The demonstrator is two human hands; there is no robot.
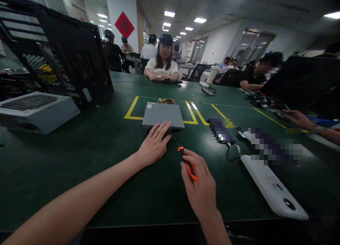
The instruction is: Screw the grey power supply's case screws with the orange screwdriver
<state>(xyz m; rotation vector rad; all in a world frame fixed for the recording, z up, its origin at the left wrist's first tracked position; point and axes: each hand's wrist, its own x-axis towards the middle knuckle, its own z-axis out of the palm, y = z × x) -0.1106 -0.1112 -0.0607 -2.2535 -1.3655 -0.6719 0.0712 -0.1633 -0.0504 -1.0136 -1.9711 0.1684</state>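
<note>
A grey metal power supply box lies on the green table in front of me, with coloured wires behind its far edge. My left hand rests on its near edge, fingers stretched over the top and front. In my right hand is a screwdriver with an orange and black handle. Its thin shaft points up and left toward the box's near side, close to my left fingertips. Whether the tip touches the box I cannot tell.
On the left stand a black computer case and another grey power supply. To the right lie phones and a white device with a strap. Another person's hand is at far right; a person sits opposite.
</note>
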